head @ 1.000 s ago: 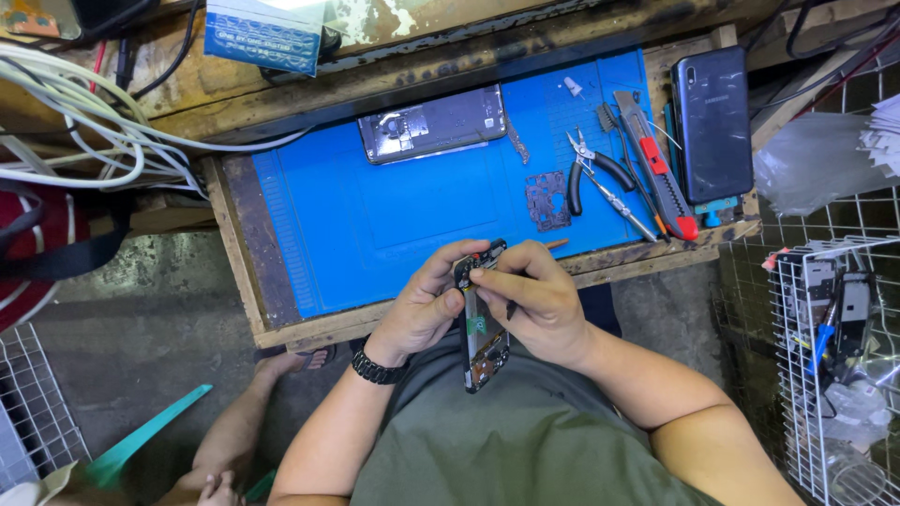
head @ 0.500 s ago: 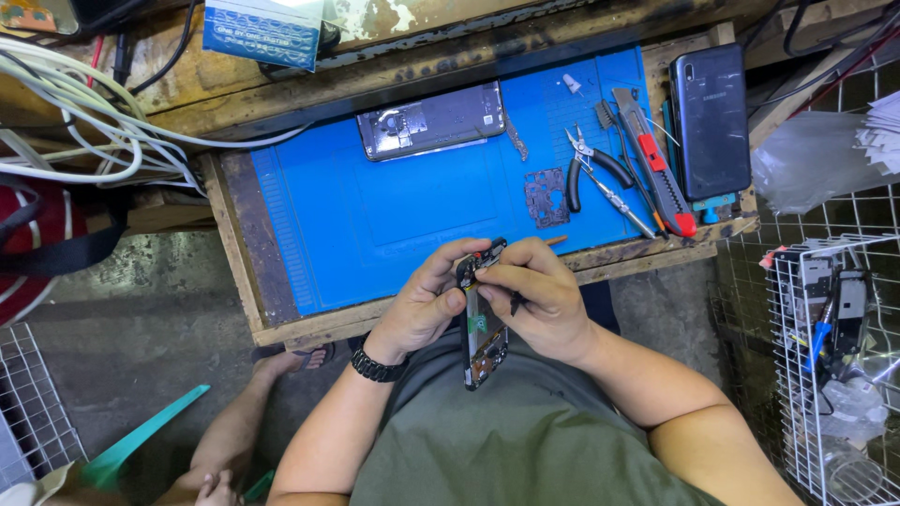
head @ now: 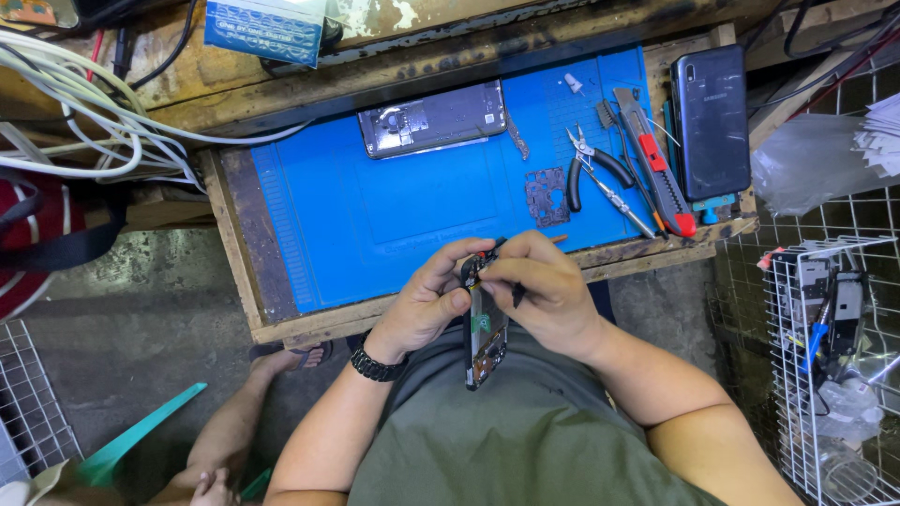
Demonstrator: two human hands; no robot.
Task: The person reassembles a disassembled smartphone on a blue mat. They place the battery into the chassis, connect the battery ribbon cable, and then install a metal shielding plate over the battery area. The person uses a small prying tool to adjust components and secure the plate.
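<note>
Between both hands, the opened phone [head: 485, 333] stands on edge, long axis running from the fingertips back toward the body. Left hand [head: 427, 305] pinches its upper end; right hand [head: 544, 290] closes around a thin dark tool [head: 517, 294] at that end.
</note>
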